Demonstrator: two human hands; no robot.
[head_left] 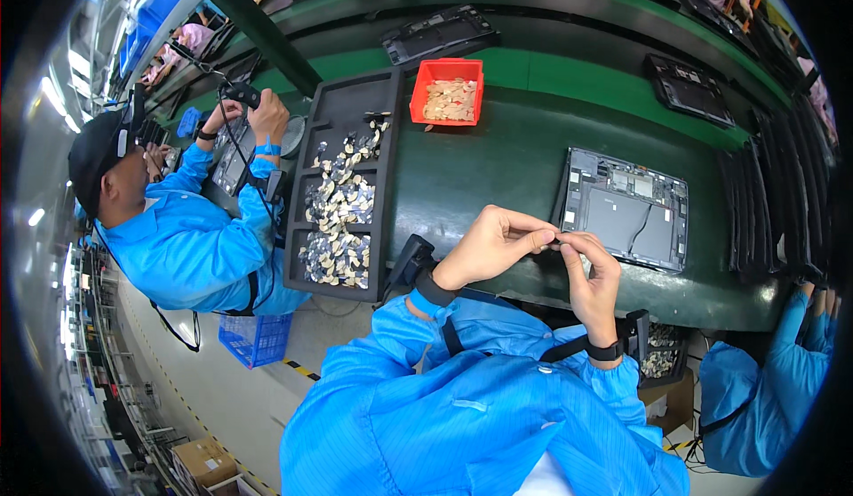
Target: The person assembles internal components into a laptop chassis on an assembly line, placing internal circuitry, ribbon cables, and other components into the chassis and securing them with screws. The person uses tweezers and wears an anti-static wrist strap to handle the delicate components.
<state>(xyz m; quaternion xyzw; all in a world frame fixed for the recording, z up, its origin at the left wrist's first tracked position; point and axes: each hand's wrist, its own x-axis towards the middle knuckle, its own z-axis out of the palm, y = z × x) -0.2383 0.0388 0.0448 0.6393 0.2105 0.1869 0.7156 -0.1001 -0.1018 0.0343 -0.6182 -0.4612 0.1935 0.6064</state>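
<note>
My left hand (499, 246) and my right hand (590, 276) meet in front of me, thumbs and forefingers pinched together. Between the fingertips is a small dark piece (556, 242), too small to name and mostly covered. Just beyond my right hand an opened tablet-like device (626, 208) lies on the green bench, its circuit board, grey battery and a black cable exposed. To the left stands a black compartment tray (385, 185) with many small black-and-cream parts (342, 203). A red bin (447, 93) of flat tan pieces sits farther back.
Another opened device (439, 36) lies behind the red bin, and one more (689, 89) at the back right. Black panels (777, 198) stand in a row on the right. A co-worker in blue (195, 221) holds a black tool at left; another sleeve (755, 389) shows lower right.
</note>
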